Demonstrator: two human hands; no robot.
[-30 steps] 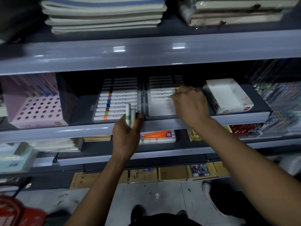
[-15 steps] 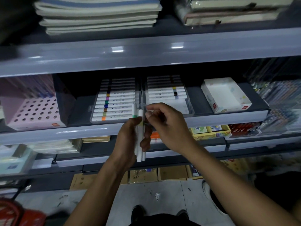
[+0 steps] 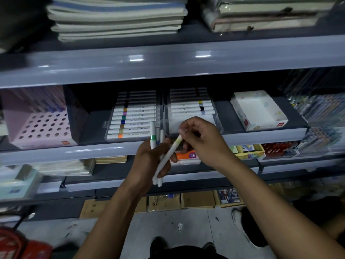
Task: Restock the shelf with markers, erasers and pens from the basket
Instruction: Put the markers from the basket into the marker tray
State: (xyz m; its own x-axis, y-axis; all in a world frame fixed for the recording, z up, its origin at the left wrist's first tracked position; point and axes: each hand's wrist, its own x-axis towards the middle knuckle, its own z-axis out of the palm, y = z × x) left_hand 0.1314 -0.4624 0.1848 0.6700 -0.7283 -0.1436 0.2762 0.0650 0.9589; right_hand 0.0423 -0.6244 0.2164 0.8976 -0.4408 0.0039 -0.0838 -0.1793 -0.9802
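Observation:
My left hand (image 3: 149, 161) grips a small bundle of white markers (image 3: 153, 135) upright in front of the shelf edge. My right hand (image 3: 203, 141) pinches the top end of one yellow-green banded marker (image 3: 169, 156), which tilts out of that bundle. On the shelf behind stand two clear marker trays: the left tray (image 3: 133, 120) is full of white markers with coloured bands, while the right tray (image 3: 192, 109) has markers at the back and bare room at the front. The red basket (image 3: 16, 245) shows at the bottom left corner.
A pink holed pen holder (image 3: 40, 128) sits left of the trays and a white open box (image 3: 259, 111) to the right. Stacked notebooks (image 3: 117, 17) fill the shelf above. An orange 36-marker pack (image 3: 188, 156) lies on the shelf below. Cardboard boxes line the floor.
My right hand left the right tray, came back to the bundle and took hold of one marker, now pulling it sideways out of the left hand's grip. The left hand dropped slightly.

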